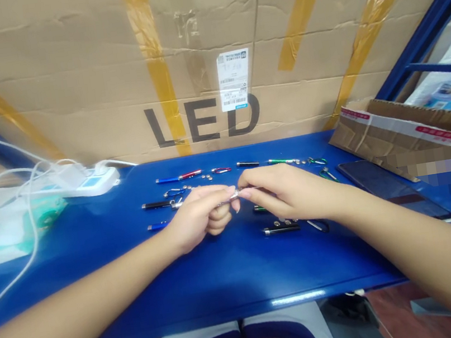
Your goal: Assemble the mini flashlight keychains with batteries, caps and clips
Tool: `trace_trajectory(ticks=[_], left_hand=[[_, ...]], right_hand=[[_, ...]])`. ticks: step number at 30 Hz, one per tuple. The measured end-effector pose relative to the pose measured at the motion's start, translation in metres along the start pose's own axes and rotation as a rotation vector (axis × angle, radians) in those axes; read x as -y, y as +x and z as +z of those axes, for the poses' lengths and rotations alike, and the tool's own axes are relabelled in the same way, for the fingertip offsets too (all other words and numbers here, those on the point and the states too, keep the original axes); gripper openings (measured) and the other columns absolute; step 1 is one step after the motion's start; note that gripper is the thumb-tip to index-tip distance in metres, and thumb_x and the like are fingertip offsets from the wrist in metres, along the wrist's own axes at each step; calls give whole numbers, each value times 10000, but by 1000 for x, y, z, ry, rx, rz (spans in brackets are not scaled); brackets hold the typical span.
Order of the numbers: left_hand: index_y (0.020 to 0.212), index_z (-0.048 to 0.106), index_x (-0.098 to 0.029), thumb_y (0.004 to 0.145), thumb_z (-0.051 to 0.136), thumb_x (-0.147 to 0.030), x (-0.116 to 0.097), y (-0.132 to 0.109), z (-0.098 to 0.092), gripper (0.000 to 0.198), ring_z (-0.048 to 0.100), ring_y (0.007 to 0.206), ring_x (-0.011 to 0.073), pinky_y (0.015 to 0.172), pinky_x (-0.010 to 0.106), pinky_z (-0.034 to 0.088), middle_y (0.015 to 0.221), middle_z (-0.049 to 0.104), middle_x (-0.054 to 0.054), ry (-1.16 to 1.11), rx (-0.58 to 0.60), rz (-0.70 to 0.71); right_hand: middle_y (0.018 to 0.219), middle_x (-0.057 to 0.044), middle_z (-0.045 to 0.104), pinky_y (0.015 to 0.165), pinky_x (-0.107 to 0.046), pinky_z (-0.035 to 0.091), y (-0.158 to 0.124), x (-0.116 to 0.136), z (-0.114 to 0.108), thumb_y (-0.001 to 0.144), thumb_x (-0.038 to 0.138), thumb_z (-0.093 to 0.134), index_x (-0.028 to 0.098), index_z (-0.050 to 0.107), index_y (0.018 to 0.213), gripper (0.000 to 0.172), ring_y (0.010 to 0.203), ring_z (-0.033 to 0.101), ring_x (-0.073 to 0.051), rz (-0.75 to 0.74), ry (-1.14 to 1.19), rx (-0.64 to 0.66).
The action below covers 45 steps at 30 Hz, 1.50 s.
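A: Where is the silver piece [234, 194]?
B: Above the tabletop [224, 276], between the two hands. Its tip shows at the fingertips; the rest is mostly covered, so full length cannot be told.
A: State of the hands?
B: Left hand [202, 213] — fingers curled in, thumb on top, gripping the piece. Right hand [277, 190] — thumb and forefinger closed in a pinch at its end.
A: Expected handling?
B: Judged light and stiff, being slim and metallic-looking. The shine suggests a smooth skin, likely slippery under damp fingers. Crushing seems unlikely; dropping it seems the greater risk.
A: Best hold?
B: Probably along the barrel sides with one hand, fingertips of the other at the end, leaving the tip uncovered.
A: Nearby?
B: Black tube [156, 205] left of the left hand; button cells [282, 222] and another black tube [282, 229] below the right; green clip [328, 175] beyond it.
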<state>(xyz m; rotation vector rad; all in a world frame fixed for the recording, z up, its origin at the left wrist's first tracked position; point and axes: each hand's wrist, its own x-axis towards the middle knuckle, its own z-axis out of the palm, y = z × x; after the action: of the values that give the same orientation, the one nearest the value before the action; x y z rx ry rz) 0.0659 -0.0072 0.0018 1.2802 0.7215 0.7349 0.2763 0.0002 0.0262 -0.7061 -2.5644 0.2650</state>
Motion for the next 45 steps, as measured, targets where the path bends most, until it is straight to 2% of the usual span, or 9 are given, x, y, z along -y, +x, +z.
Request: trace_trajectory(ticks=[3,7,15,20,24,29,32,40,45], left_hand=[[745,566,-161,902,570,-422,-1,-1,0,304,114,417,44,394,189,120,494,158,-103,-78,84,-76],[765,549,-172,898,570,-481,1,-1,1,337,148,411,47,391,192,156,483,187,-104,41,64,-35],[806,628,-159,979,462,-371,4,-6,-2,320,488,568,101,537,219,401,639,565,-7,854,-145,423],[873,628,-150,977,465,-276,4,-10,-4,231,458,536,85,554,218,376,624,531,-28,1079,-114,630],[872,621,-160,995,439,-335,2,-8,-3,281,472,592,103,592,237,388,666,534,-15,963,-127,536],[865,552,-178,984,438,-455,8,-1,-3,323,298,492,88,467,225,269,566,335,-65,377,-43,228],[875,529,-175,975,455,-455,13,4,-5,307,249,476,75,447,216,231,567,298,-78,234,18,172],[867,575,-170,993,425,-430,13,3,-4,326,431,563,105,546,239,390,642,495,-30,681,-134,315],[989,662,-183,991,439,-387,8,10,-13,302,622,912,183,854,318,490,975,698,58,900,-195,491]], right_hand=[[722,-20,556,660,-258,345,-1,-3,0,1026,315,385,182,558,799,315,656,478,-143,-34,-11,-5],[677,-14,554,649,-250,342,1,-2,6,1013,294,395,178,573,752,336,628,467,-132,5,62,-42],[540,44,396,480,-224,271,7,3,17,948,544,484,170,520,640,486,492,334,-88,383,542,-26],[504,57,346,460,-225,231,7,6,17,930,586,499,190,411,590,529,472,280,-75,417,649,-25],[529,48,389,492,-222,277,7,7,15,967,537,463,180,446,617,500,499,336,-79,373,596,-71],[577,40,450,496,-212,318,7,3,11,958,456,515,158,578,717,389,518,389,-83,358,586,-57],[530,60,406,434,-203,278,7,-2,11,934,430,551,159,575,709,353,455,339,-68,418,714,-32],[507,88,315,379,-194,288,10,-7,21,888,375,592,183,475,619,352,403,293,-53,488,1022,-38],[524,91,341,399,-189,290,11,-16,22,883,515,619,175,522,712,392,419,295,-52,500,1012,-40]])
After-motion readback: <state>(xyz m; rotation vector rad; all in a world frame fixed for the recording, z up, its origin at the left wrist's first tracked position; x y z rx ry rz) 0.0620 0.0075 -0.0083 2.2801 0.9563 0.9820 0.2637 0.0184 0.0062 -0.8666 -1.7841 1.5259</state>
